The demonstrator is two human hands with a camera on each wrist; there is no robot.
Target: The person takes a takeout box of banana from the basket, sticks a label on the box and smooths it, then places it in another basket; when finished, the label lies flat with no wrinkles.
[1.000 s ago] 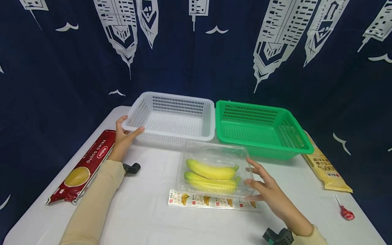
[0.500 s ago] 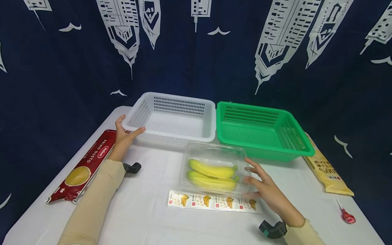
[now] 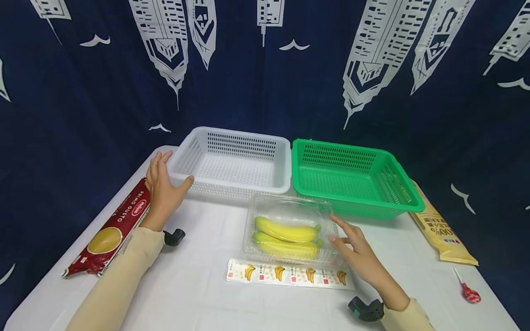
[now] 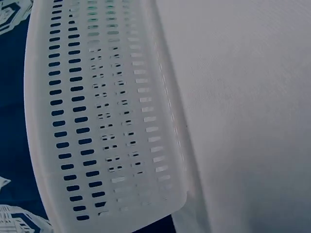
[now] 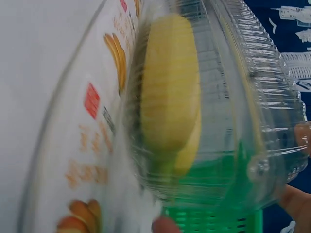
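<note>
My left hand [image 3: 163,193] is beside the left front corner of the white plastic basket [image 3: 232,186], fingers stretched and thumb spread. Whether it touches the rim I cannot tell; the left wrist view shows the perforated basket wall [image 4: 92,121] but no fingers. At the right edge of a lidded clear plastic box [image 3: 298,204], my right hand [image 3: 364,259] has its fingers loosely extended, touching or very near the edge. Two bananas [image 3: 285,230] lie inside the box. In the right wrist view they show through the ribbed plastic [image 5: 272,116], with a fingertip and thumb tip partly visible.
A banana-printed strip [image 3: 290,274] lies in front of the box. The green basket [image 3: 360,204] stands right of the white one. A red Melissa pack [image 3: 112,230] lies at left; a yellow bag [image 3: 445,230] and a red lollipop [image 3: 469,293] lie at right.
My left hand has let go of the white basket's corner and spread its fingers. The clear box has shifted slightly back, off the printed strip, and my right hand's fingers have loosened at its edge.
</note>
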